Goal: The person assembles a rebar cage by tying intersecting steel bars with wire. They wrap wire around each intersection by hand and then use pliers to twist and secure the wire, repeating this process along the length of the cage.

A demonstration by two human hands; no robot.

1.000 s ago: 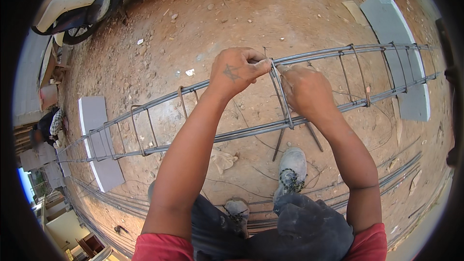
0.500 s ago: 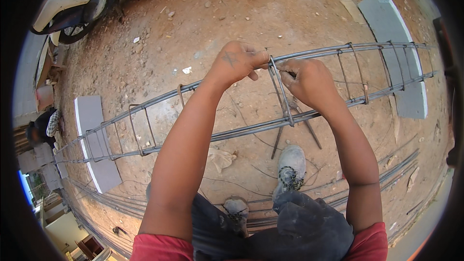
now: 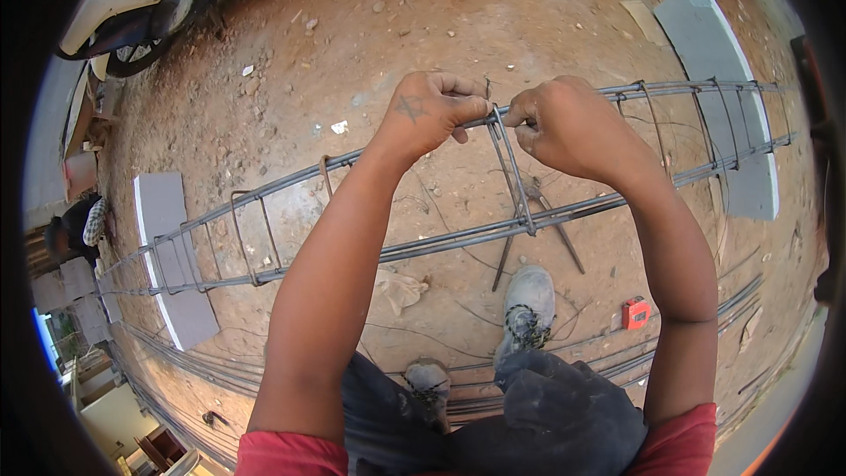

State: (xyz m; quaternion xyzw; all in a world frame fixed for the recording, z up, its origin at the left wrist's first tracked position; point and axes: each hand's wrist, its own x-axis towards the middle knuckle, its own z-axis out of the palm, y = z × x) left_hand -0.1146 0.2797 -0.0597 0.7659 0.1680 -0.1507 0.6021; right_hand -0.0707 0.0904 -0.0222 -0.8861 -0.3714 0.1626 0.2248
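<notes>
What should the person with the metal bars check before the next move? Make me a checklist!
1. Left hand gripping the steel cage beside the hoop: ok.
2. Right hand at the hoop's other side: ok.
3. Right fingers pinching wire: cannot tell, too small.
4. Pincers in hand: not ok, they're below the cage.
5. Cage crossing over both gray slabs: ok.
6. Red tape measure away from both hands: ok.

Worker's L. grip (image 3: 432, 112) hides a stretch of the rebar cage (image 3: 441, 248) up top, L. forearm (image 3: 322, 286) covers more; R. grip's (image 3: 568, 128) fingertips curl partly out of view, hold unclear. Wire (image 3: 489, 85) at the joint: too fine to make out. Pincers (image 3: 571, 251), partly behind lower bars. Motorbike (image 3: 115, 2), upper L., cut off by pic edge; 2nd person (image 3: 93, 223), far L., blurred.
</notes>
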